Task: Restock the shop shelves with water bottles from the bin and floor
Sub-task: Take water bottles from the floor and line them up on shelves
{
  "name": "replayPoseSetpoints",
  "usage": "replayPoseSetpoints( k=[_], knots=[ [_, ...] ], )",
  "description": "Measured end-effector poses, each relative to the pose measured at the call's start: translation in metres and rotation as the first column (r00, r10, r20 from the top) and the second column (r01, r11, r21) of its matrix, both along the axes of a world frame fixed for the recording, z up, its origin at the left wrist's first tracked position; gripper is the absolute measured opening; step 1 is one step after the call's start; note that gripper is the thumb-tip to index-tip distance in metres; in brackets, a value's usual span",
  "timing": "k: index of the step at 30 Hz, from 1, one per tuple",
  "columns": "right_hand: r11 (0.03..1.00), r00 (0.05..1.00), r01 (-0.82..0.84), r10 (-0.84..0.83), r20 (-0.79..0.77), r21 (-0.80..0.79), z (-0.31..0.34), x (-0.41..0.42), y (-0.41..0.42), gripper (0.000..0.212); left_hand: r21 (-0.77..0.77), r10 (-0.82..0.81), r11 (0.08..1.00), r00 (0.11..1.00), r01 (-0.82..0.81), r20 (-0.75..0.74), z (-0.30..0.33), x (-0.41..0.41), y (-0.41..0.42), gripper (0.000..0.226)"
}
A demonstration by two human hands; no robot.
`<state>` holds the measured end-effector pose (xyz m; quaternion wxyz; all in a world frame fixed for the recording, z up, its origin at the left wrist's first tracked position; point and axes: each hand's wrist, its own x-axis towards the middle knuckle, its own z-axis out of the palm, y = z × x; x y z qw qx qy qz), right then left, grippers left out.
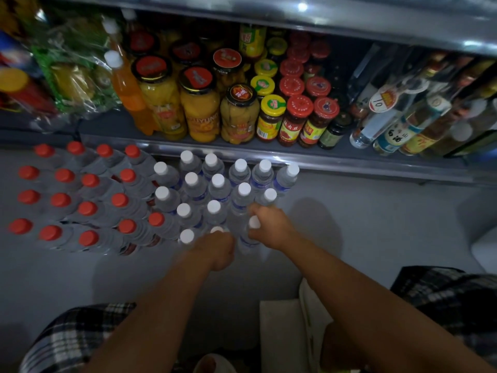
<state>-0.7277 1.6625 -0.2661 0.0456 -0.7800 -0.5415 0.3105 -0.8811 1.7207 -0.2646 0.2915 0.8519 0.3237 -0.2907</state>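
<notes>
- Both hands are down among the white-capped water bottles (215,189) standing on the floor (376,238); the left hand (215,250) is curled round the neck of a bottle at the near edge of the group, its white cap just showing above the knuckles.
- The right hand (269,227) grasps another bottle (248,239) just beside it, fingers wrapped below the cap.
- To do this well, I judge each bottle should be held at the neck or shoulder and lifted straight up, so that the touching neighbours are not tipped (they stand packed close).
- Left of the hands stands a second block, the red-capped bottles (80,195), also on the floor.
- Beyond the hands, the shelf (242,154) carries glass jars of yellow fruit (199,106), smaller red-lidded jars of sauce (294,119) and an orange drink bottle (129,90).
- To the far right of the hands lean clear bottles (376,122); their contents are unclear.
- No bin is plainly visible.
</notes>
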Motion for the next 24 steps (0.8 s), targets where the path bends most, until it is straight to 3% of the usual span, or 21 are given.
replayPoseSetpoints(
  k=[7, 12, 16, 24],
  knots=[
    [0.977, 0.995, 0.062, -0.044, -0.091, 0.205, 0.096, 0.026, 0.013, 0.016, -0.013, 0.024, 1.000, 0.996, -0.023, 0.082, 0.036, 0.005, 0.021, 0.020],
    [0.920, 0.996, 0.074, -0.051, -0.070, 0.385, 0.181, 0.042, 0.024, 0.016, 0.090, -0.013, 0.996, 0.984, -0.003, 0.176, 0.088, 0.017, 0.045, 0.018],
    [0.838, 0.999, 0.042, -0.051, 0.002, 0.545, 0.251, 0.052, 0.035, 0.014, 0.258, -0.064, 0.966, 0.957, -0.011, 0.284, 0.148, 0.031, 0.070, 0.013],
    [0.593, 0.991, 0.102, -0.130, -0.031, 0.799, 0.362, 0.080, 0.061, 0.016, 0.531, -0.150, 0.839, 0.886, -0.120, 0.438, 0.273, 0.057, 0.110, 0.013]
  ],
)
